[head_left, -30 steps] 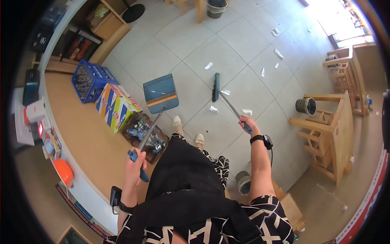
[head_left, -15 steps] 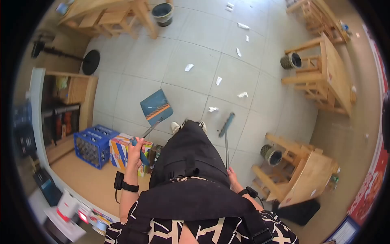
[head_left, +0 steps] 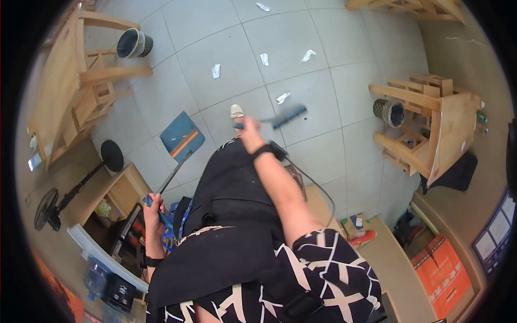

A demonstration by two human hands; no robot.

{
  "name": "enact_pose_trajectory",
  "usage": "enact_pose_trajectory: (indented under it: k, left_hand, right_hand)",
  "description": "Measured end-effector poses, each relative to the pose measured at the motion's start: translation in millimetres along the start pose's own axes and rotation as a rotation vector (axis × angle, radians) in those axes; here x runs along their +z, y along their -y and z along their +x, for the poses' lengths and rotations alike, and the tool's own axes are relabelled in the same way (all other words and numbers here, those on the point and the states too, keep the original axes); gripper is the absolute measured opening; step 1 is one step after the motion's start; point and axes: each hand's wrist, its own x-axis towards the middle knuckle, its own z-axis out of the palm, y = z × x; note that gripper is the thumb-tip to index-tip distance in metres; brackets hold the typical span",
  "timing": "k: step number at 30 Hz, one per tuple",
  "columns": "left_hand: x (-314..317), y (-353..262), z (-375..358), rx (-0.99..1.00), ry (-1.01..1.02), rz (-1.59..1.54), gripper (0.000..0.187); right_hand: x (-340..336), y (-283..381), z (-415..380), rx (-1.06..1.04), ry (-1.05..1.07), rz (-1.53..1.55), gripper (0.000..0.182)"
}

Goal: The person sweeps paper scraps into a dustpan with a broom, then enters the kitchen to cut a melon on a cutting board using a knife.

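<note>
And the left hand (head_left: 155, 211) is holding the dustpan (head_left: 182, 138), grip closed; the right hand's (head_left: 249, 133) closed grip is holding the broom (head_left: 290, 117) near crumpled paper (head_left: 283, 98) on the floor (head_left: 212, 46)!

Pale tiled floor (head_left: 215, 48), wooden tables (head_left: 455, 126).

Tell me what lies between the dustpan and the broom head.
The head view shows a pale shoe and the right hand between the dustpan and broom head, with tiled floor beneath.

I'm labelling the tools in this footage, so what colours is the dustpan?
The dustpan is dark blue with an orange strip, best seen in the current head view.
</note>
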Motion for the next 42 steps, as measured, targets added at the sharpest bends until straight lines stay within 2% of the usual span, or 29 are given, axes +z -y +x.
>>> enact_pose_trajectory:
  k: [1, 2, 3, 6, 7, 9, 11, 12, 13, 14, 16, 18, 19, 20, 23, 24, 26, 27, 29, 31, 32, 34, 38, 40, 42]
  left_hand:
    - [-4.7, -6.7, 7.7, 0.015, 0.032, 0.032, 0.021]
    - [-10.2, -11.4, 15.0, 0.031, 0.062, 0.059, 0.021]
    - [-10.5, -14.5, 20.6, 0.030, 0.070, 0.062, 0.021]
    - [-12.6, -21.6, 41.6, 0.069, 0.082, 0.123, 0.021]
    - [-13.7, -22.1, 48.4, 0.079, 0.110, 0.195, 0.021]
    - [-21.4, -28.0, 64.4, 0.110, 0.185, 0.315, 0.020]
    - [-23.0, -37.8, 74.4, 0.140, 0.254, 0.410, 0.021]
    - [-24.8, -42.9, 75.5, 0.136, 0.272, 0.470, 0.021]
    - [-26.6, -45.6, 79.4, 0.173, 0.311, 0.459, 0.021]
    - [-30.7, -47.0, 85.1, 0.191, 0.345, 0.478, 0.021]
    - [-34.4, -51.3, 91.7, 0.196, 0.351, 0.484, 0.020]
    - [-41.0, -51.5, 92.8, 0.221, 0.333, 0.497, 0.020]
    - [-41.4, -52.0, 97.0, 0.247, 0.326, 0.517, 0.020]
    - [-40.5, -52.8, 96.8, 0.251, 0.341, 0.510, 0.020]
    - [-41.7, -52.1, 81.4, 0.219, 0.275, 0.511, 0.020]
    - [-42.2, -49.8, 77.0, 0.208, 0.256, 0.497, 0.020]
    - [-48.8, -39.8, 73.6, 0.206, 0.247, 0.475, 0.020]
    - [-51.7, -33.8, 70.9, 0.204, 0.231, 0.448, 0.020]
    - [-53.7, -24.9, 65.7, 0.141, 0.164, 0.374, 0.020]
    - [-55.8, -19.9, 60.7, 0.027, 0.069, 0.259, 0.022]
    - [-57.5, -16.4, 60.6, 0.034, 0.063, 0.250, 0.022]
    - [-62.9, -5.2, 61.1, 0.016, -0.041, 0.187, 0.022]
    - [-78.2, 15.7, 59.9, -0.023, -0.116, 0.011, 0.020]
    - [-87.1, 25.1, 58.3, -0.033, -0.141, -0.059, 0.020]
    - [-94.4, 35.3, 56.3, -0.041, -0.160, -0.132, 0.020]
  right_hand:
    - [48.4, -18.7, 4.1, -0.159, -0.058, 0.197, 0.032]
    - [87.6, -13.8, -27.1, -0.113, -0.083, 0.158, 0.058]
    - [107.9, -5.6, -46.3, -0.118, -0.087, 0.163, 0.058]
    - [137.7, 0.5, -58.3, -0.120, 0.159, 0.141, 0.069]
    - [126.5, 2.4, -48.1, -0.144, 0.218, 0.107, 0.071]
    - [92.2, 11.5, -54.9, -0.116, 0.297, 0.225, 0.072]
    - [46.6, 18.0, -78.6, -0.141, 0.239, 0.202, 0.073]
    - [20.9, 18.1, -89.2, -0.175, 0.224, 0.212, 0.063]
    - [-13.6, 14.1, -71.1, -0.194, 0.147, 0.146, 0.039]
    - [-51.8, 14.7, -73.2, -0.158, 0.175, 0.131, 0.030]
    - [-105.4, 17.7, -91.8, -0.203, 0.001, 0.092, 0.026]
    - [-158.2, 28.8, -98.3, -0.123, -0.169, 0.014, 0.022]
    - [-179.6, 42.6, -87.3, -0.137, -0.175, 0.016, 0.022]
    - [-202.7, 58.4, -69.4, -0.101, -0.252, 0.016, 0.013]
    - [-253.2, 111.3, 25.9, -0.082, -0.366, 0.008, 0.010]
    - [-250.9, 128.3, 51.3, -0.089, -0.399, -0.001, 0.008]
    - [-168.2, 171.4, 18.4, -0.141, -0.263, -0.129, 0.013]
    - [-130.7, 178.3, 13.8, -0.232, -0.138, -0.050, 0.015]
    - [-69.3, 183.3, 44.8, -0.225, -0.181, 0.009, 0.013]
    - [8.0, 176.9, 49.3, -0.240, -0.243, -0.014, 0.003]
    - [45.0, 172.4, 46.7, -0.248, -0.267, -0.028, 0.005]
    - [103.0, 162.9, 38.4, -0.227, -0.170, -0.231, 0.004]
    - [155.4, 158.5, 25.5, -0.275, -0.008, -0.222, 0.004]
    - [151.3, 175.6, 6.2, -0.163, 0.299, -0.148, 0.005]
    - [132.5, 185.5, -13.1, -0.206, 0.386, -0.303, 0.012]
